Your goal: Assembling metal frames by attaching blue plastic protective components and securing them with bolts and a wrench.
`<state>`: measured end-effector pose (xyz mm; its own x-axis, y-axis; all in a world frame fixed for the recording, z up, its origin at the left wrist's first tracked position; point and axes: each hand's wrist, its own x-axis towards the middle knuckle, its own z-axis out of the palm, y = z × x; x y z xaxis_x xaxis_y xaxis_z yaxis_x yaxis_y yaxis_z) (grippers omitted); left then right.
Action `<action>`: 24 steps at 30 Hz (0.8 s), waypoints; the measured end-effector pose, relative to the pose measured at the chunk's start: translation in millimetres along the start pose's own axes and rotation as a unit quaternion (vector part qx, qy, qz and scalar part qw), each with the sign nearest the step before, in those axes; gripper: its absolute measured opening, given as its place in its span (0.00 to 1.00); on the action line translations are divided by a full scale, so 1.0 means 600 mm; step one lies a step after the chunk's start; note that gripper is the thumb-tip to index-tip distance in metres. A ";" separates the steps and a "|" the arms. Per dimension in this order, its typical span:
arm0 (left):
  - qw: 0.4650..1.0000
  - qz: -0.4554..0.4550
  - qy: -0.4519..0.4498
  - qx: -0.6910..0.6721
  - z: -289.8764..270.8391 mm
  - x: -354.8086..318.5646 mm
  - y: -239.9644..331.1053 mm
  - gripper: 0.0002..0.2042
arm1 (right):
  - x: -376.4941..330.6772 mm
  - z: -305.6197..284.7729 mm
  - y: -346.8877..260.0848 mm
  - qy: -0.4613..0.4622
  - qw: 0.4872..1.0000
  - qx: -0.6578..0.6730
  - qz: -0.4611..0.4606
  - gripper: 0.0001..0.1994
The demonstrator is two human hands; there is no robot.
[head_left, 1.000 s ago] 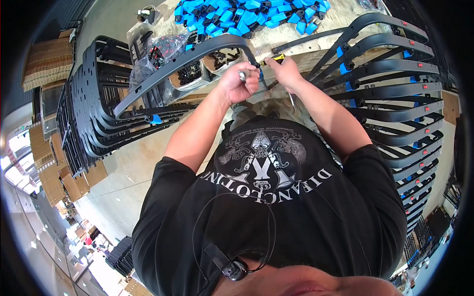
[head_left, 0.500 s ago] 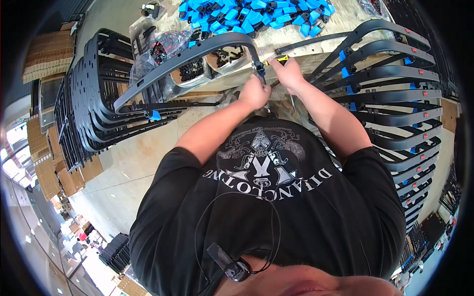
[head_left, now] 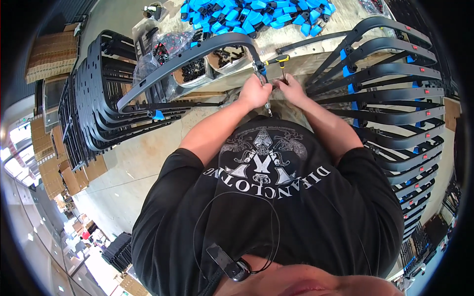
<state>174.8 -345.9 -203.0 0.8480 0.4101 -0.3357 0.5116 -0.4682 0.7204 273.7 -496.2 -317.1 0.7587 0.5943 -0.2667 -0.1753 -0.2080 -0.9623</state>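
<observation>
A curved black metal frame (head_left: 197, 49) arches from the left across to the middle, its right end dropping to my left hand (head_left: 256, 92). My left hand is closed around that end, where a silver and blue fitting (head_left: 261, 70) sits. Below the fingers pokes a slim silver piece (head_left: 268, 107), its kind unclear. Right beside it, my right hand (head_left: 292, 91) is closed, fingertips close to the left hand. From it rises a screwdriver (head_left: 280, 60) with a T-shaped yellow and black handle, its shaft running down into my fingers. What else the fingertips hold is hidden.
Stacked black frames stand at left (head_left: 94, 93) and right (head_left: 400, 116), the right ones with blue clips. On the wooden table (head_left: 340, 44) lies a heap of blue and black parts (head_left: 256, 15). Boxes of small black parts (head_left: 191, 71) and cardboard stacks (head_left: 52, 56) are to the left.
My right hand has shifted down from the screwdriver's handle, closer to my left hand. The screwdriver's handle now stands clear above the fingers. My left hand stays at the frame end.
</observation>
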 end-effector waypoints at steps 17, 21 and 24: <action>0.880 -0.109 -0.012 -0.461 -0.073 -0.039 -0.093 0.05 | -0.019 0.007 -0.207 0.086 0.984 -0.153 0.035 0.25; 0.863 -0.203 0.003 -0.462 -0.160 -0.063 -0.148 0.05 | 0.027 0.031 -0.196 0.082 0.976 -0.201 0.030 0.25; 0.877 -0.215 0.057 -0.427 -0.215 -0.075 -0.172 0.03 | 0.030 0.036 -0.181 0.129 0.964 -0.234 -0.007 0.31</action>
<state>66.2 -215.1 -183.8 0.5581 0.5028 -0.6601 0.4498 0.4852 0.7498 292.9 -446.0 -218.6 0.9004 0.3987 -0.1742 0.0919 -0.5656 -0.8195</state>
